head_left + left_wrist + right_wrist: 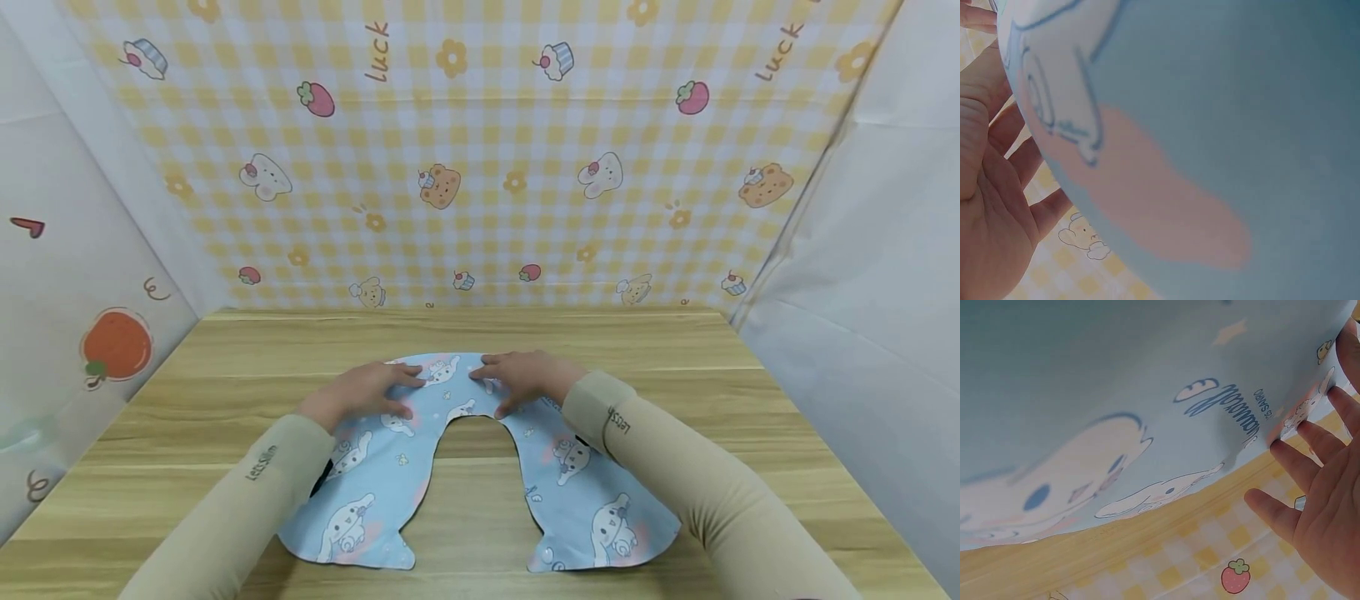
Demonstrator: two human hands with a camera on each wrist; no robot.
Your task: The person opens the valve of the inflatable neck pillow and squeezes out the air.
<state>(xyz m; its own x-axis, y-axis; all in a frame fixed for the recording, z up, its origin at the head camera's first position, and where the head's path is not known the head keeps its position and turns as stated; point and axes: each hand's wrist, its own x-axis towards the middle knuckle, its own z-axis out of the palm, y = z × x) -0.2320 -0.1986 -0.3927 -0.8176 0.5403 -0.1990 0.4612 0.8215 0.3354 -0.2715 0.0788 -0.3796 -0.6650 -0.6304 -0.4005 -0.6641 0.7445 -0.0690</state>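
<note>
A light blue, U-shaped flat piece (416,467) with a white cartoon-dog print lies on the table, its curve at the back and its two ends toward me. Its material is hard to tell. My left hand (363,393) rests on the left of the curve with fingers spread. On the right of the curve, the fingertips of my right hand (527,379) touch the print. The left wrist view shows the blue surface (1260,144) close up, beside my left palm (997,206). In the right wrist view, fingers (1300,465) lie extended at the piece's edge.
The wood-grain table (637,342) extends around the piece on all sides. Behind it hangs a yellow checked cloth (487,133) with cartoon prints. White sheets stand at the left (45,308) and right (862,292).
</note>
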